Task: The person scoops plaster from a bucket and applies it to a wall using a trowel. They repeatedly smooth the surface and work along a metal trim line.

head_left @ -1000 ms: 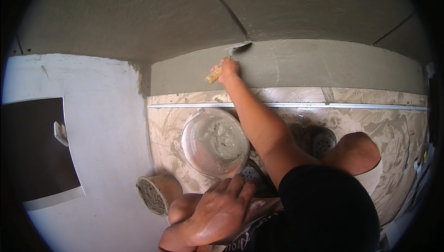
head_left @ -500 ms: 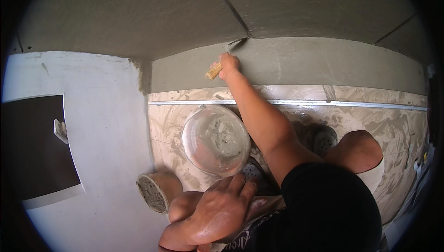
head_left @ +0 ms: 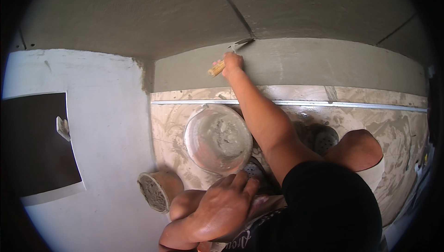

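My right hand (head_left: 232, 62) is wrapped round the wooden handle of a trowel (head_left: 216, 69). The metal blade lies against the grey plaster strip (head_left: 319, 62), at its far edge where it meets the darker grey plastered surface (head_left: 138, 11). A dark groove (head_left: 230, 3) in that surface runs down to the blade. Bent and relaxed, my left hand (head_left: 222, 205) rests across my knee with nothing visible in it; its fingertips are partly hidden. Between the strip and my left hand stands a wide round basin (head_left: 196, 141) with wet mortar in it.
A bucket of mortar (head_left: 171, 185) stands by the white wall (head_left: 111, 136) at left. A long metal straightedge (head_left: 351, 105) lies along the smeared tiles (head_left: 393, 122). A pale block-like thing (head_left: 63, 128) sits at the edge of a dark opening (head_left: 37, 145). My shoes (head_left: 326, 139) are near the basin.
The trowel blade has shifted slightly right along the far edge and shows more of its face. My right hand has moved slightly right with it; my left hand stays on the knee.
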Motion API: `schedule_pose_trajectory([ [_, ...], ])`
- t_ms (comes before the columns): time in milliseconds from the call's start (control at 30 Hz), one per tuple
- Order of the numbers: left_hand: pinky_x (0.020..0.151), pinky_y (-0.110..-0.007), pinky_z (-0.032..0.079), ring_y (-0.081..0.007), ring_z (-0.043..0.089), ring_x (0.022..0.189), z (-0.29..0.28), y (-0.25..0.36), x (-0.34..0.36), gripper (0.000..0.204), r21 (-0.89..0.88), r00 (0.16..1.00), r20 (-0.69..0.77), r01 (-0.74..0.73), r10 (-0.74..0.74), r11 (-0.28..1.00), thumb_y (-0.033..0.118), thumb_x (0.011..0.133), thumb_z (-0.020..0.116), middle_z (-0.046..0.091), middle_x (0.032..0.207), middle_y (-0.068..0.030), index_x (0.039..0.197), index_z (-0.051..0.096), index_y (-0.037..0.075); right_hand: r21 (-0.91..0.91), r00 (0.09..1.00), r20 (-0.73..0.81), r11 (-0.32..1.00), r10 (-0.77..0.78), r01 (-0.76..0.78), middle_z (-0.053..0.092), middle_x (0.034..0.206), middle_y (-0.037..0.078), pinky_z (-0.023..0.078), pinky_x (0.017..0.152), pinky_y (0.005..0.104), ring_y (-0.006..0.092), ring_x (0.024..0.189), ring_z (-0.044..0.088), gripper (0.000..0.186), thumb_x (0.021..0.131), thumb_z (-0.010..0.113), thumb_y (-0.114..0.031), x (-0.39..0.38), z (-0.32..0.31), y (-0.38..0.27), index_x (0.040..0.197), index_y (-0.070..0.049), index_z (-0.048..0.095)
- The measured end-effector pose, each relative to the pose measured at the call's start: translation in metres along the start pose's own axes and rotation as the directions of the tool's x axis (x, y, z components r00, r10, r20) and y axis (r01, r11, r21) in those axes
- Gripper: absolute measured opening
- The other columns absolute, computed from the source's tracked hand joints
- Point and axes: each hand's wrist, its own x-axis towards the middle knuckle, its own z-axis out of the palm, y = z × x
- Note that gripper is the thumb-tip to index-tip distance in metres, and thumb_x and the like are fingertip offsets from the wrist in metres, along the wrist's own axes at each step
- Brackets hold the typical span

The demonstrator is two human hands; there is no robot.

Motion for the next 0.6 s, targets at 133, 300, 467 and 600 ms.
schedule_pose_trajectory([
  [133, 0.082, -0.044, 0.059, -0.0377, 0.071, 0.095, -0.002, 0.001, 0.000, 0.043, 0.002, 1.000, 0.008, 0.005, -0.005, 1.000, 0.034, 0.097, 0.066, 0.064, 0.113, -0.0175, 0.128, 0.063, 0.004, -0.030, 1.000, -0.008, 0.999, 0.016, -0.016, 0.046, 0.126, 0.023, 0.060, 0.081, 0.0609, 0.0382, 0.102, 0.058, 0.041, 0.099, 0.055, -0.002, -0.005, 0.010, 0.004, 0.138, 0.004, 0.042],
  [300, 0.081, -0.045, 0.060, -0.0385, 0.071, 0.095, 0.000, -0.001, 0.004, 0.043, -0.011, 1.000, 0.002, -0.019, 0.019, 1.000, 0.033, 0.097, 0.066, 0.064, 0.112, -0.0176, 0.129, 0.062, 0.005, -0.106, 0.997, -0.076, 0.994, 0.013, -0.021, 0.056, 0.118, 0.021, 0.060, 0.081, 0.0604, 0.0375, 0.098, 0.063, 0.034, 0.096, 0.058, -0.002, -0.006, 0.019, 0.026, 0.129, -0.002, 0.050],
  [467, 0.083, -0.045, 0.059, -0.0389, 0.070, 0.096, 0.002, -0.002, 0.003, 0.044, -0.038, 1.000, 0.009, 0.005, -0.005, 0.999, 0.032, 0.097, 0.066, 0.063, 0.111, -0.0179, 0.130, 0.061, 0.005, -0.133, 0.999, -0.038, 0.991, -0.019, 0.014, 0.060, 0.115, 0.018, 0.058, 0.080, 0.0544, 0.0334, 0.098, 0.065, 0.028, 0.094, 0.061, -0.007, 0.029, 0.008, 0.031, 0.122, -0.005, 0.055],
  [600, 0.083, -0.045, 0.059, -0.0389, 0.070, 0.097, 0.002, -0.001, 0.002, 0.044, -0.041, 1.000, 0.015, -0.003, 0.004, 0.999, 0.033, 0.097, 0.066, 0.063, 0.110, -0.0179, 0.130, 0.061, 0.004, -0.186, 0.999, -0.007, 0.981, -0.047, 0.045, 0.064, 0.110, 0.013, 0.055, 0.079, 0.0472, 0.0279, 0.097, 0.068, 0.021, 0.093, 0.066, -0.015, 0.106, -0.015, 0.054, 0.113, -0.009, 0.062],
])
